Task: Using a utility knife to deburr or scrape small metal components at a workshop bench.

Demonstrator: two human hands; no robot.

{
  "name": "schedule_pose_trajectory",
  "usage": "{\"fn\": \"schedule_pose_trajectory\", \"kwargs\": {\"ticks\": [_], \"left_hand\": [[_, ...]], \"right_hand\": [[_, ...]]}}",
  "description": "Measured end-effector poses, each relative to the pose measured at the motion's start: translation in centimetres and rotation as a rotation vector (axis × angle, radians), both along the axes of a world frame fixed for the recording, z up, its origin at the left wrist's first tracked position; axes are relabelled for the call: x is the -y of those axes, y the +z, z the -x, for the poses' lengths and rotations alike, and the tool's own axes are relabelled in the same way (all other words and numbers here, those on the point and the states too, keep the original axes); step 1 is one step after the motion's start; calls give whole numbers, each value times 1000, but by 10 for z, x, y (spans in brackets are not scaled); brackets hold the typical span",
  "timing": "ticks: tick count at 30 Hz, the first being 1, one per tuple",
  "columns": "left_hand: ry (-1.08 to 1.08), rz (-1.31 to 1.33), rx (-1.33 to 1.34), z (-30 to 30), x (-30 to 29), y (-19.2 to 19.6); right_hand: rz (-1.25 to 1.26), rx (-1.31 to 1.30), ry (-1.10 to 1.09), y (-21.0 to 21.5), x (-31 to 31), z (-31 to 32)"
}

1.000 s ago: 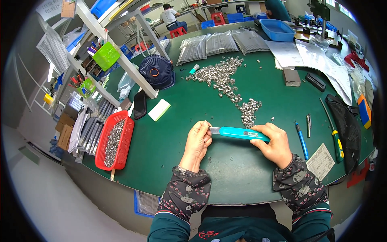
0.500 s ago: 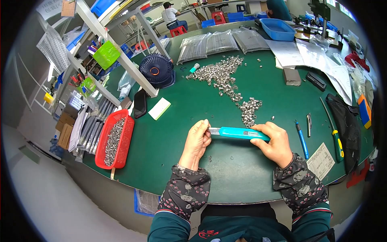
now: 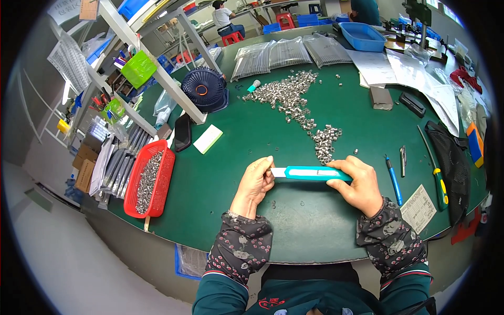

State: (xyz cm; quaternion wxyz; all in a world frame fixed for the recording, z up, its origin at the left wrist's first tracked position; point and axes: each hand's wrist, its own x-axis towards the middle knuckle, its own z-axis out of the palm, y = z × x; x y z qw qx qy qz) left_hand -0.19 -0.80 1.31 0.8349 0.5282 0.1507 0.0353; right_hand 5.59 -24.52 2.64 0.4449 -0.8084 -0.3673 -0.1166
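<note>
My right hand [image 3: 359, 184] is closed round the right end of a teal utility knife [image 3: 307, 172], held level above the table with its silver blade [image 3: 278, 172] out to the left. At the blade's tip, my left hand [image 3: 255, 181] is closed in a pinch, thumb on top. Whatever sits between those fingertips is too small or too hidden to name. Just beyond the knife lies a heap of small silver metal rings [image 3: 326, 139], which trails back into a larger pile [image 3: 289, 92].
A red basket [image 3: 169, 173] of small metal parts stands at the left, near a phone [image 3: 182, 133] and a fan [image 3: 203, 89]. On the right lie a blue pen [image 3: 394, 181], a screwdriver [image 3: 441, 189] and a paper slip [image 3: 418, 209]. Bagged rods [image 3: 289, 53] lie at the back.
The knife has rolled a little about its length, so a different side of its handle faces up. Both hands stay almost in place, still closed.
</note>
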Motion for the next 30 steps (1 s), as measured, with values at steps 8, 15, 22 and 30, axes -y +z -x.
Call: {"fn": "schedule_pose_trajectory", "kwargs": {"ticks": [8,15,22,30], "left_hand": [[-69,-29,-59,2,-1,2],[-144,-8,-110,3,-2,2],[-162,14,-131,1,1,3],[-74,118,32,2,-1,-1]], "right_hand": [[41,84,6,7,3,-1],[91,215,-1,13,5,-2],[150,451,-61,23,5,0],[88,412,-13,18,5,-3]]}}
